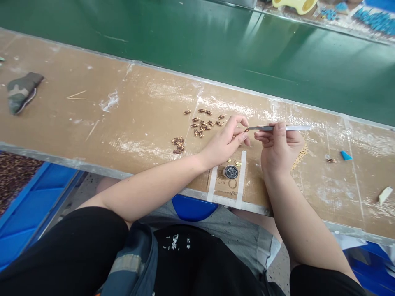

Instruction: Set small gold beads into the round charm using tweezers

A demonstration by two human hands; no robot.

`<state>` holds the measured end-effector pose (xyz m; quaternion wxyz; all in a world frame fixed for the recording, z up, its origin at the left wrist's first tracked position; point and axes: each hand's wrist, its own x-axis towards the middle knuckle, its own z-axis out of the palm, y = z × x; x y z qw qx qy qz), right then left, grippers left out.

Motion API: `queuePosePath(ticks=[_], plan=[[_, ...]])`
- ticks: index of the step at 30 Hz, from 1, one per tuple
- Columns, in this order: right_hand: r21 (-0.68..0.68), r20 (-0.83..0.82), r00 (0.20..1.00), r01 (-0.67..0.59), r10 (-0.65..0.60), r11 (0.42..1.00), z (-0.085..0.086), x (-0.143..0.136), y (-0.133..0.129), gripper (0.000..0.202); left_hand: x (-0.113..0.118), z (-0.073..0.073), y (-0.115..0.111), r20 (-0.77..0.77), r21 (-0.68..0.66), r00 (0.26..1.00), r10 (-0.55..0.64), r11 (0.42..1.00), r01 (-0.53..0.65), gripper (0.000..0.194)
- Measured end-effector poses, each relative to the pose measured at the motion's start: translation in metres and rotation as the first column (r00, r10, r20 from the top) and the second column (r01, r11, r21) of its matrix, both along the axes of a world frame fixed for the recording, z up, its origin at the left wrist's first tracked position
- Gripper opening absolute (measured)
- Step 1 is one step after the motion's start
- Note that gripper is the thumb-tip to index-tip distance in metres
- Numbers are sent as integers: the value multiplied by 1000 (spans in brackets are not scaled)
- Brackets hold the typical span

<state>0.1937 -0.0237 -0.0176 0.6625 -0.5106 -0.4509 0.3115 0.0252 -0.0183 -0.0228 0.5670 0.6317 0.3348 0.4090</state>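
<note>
My left hand (235, 133) is closed in a pinch on a small brown-gold piece (246, 130) at its fingertips, mostly hidden by them. From the right, my right hand (280, 146) grips slim metal tweezers (298, 128), their thin dark tip touching or almost touching that piece. Left of my hands, several similar shiny brown-gold pieces (203, 125) lie scattered, with a tighter cluster (178, 145) nearer to me. Below my hands stands a small round pot (231, 172) with dark, glossy contents, between two white tape strips (243, 174). Small pale-yellow bits (238, 164) lie just behind it.
A heap of tiny tan pieces (300, 156) is partly behind my right hand. Further right are a blue piece (346, 156) and a whitish scrap (385, 195). A camouflage cloth item (23, 92) and thin sticks (77, 98) lie left. A green surface (185, 41) runs behind the cardboard-covered table.
</note>
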Motion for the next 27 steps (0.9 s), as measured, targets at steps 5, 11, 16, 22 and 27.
queuePosePath(ticks=[5,11,16,22,27], plan=[[15,10,1000,13,-14,1000,-1,1,1,51,-1,4,-1,-13,9,1000,-8,1000,8,12],[123,22,990,138,-142,983,0,20,13,45,-3,2,1,-37,25,999,16,1000,-15,13],[152,141,960,222,-244,963,15,37,15,45,-3,-1,3,-27,12,1000,10,1000,-9,13],[65,356,913,190,-200,980,14,60,21,38,-5,1,3,-73,38,997,40,999,-38,17],[-24,476,872,141,-112,990,-4,73,31,36,-17,9,11,-287,182,945,156,978,-106,16]])
